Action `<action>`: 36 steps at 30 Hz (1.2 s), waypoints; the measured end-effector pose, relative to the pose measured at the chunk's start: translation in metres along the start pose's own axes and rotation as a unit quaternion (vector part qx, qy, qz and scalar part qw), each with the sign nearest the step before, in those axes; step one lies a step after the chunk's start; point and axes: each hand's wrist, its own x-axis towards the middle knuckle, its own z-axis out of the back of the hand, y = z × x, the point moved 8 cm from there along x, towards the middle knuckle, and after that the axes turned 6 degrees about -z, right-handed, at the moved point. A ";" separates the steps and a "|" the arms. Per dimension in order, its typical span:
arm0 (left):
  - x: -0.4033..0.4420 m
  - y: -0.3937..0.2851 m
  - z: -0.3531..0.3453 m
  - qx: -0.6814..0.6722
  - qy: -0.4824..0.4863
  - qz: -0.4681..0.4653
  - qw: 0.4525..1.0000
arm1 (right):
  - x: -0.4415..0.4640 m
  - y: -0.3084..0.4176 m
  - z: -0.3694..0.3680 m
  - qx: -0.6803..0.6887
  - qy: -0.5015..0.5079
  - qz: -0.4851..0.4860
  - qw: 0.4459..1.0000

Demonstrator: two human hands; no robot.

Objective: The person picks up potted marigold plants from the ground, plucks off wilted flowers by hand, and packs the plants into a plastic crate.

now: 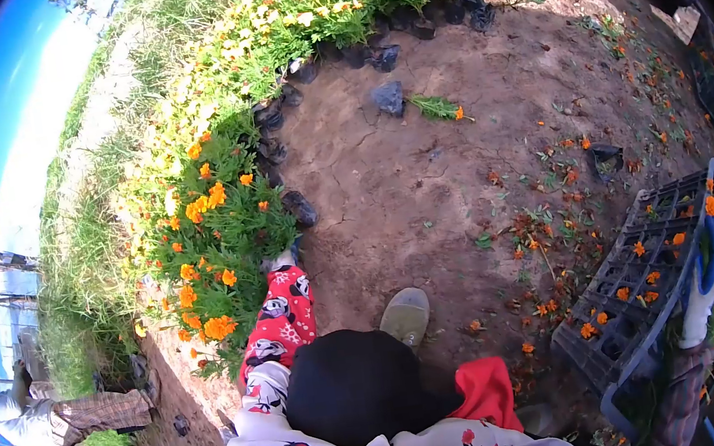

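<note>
On the left, my left arm in a red panda-print sleeve reaches down to the orange marigold plants point(212, 205). At its end, my left hand point(281, 260) wears a whitish glove with some blue. It is low at the edge of the row, touching or close to the leaves and a black plant bag point(299, 209). Foliage hides most of its fingers, so I cannot make out a grip. My right hand does not show. Only a piece of red cloth point(485, 396) is visible on my right side.
A dark plastic crate point(606, 326) holding marigolds stands at right, where another person's gloved hand point(704, 287) reaches over it. A loose bagged plant point(388, 99) lies on the soil. Bagged marigolds line the far edge. Two people point(33, 419) are at lower left.
</note>
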 end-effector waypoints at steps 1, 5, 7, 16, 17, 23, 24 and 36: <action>0.003 0.002 0.006 -0.020 0.022 0.034 0.999 | 0.004 0.016 -0.006 -0.082 0.009 0.037 0.996; 0.007 0.002 0.017 -0.057 0.062 0.092 0.992 | 0.001 0.018 -0.010 -0.063 0.021 0.017 0.998; 0.015 0.006 0.016 -0.087 0.056 0.099 0.990 | -0.003 0.015 -0.010 -0.048 0.025 -0.001 0.999; 0.040 0.052 0.034 -0.265 -0.159 0.062 0.949 | -0.014 0.014 -0.011 -0.021 0.044 -0.027 0.998; 0.034 0.031 0.042 -0.162 -0.063 0.085 0.981 | -0.017 0.020 -0.015 0.008 0.045 -0.052 0.998; 0.038 0.018 0.028 -0.077 0.049 0.071 0.993 | -0.027 0.037 -0.037 0.126 0.052 -0.159 0.978; 0.050 0.030 0.013 -0.078 0.049 0.072 0.993 | -0.026 0.039 -0.039 0.125 0.053 -0.157 0.978; 0.031 0.002 0.016 -0.367 0.120 0.210 0.898 | -0.027 0.040 -0.037 0.105 0.004 -0.139 0.985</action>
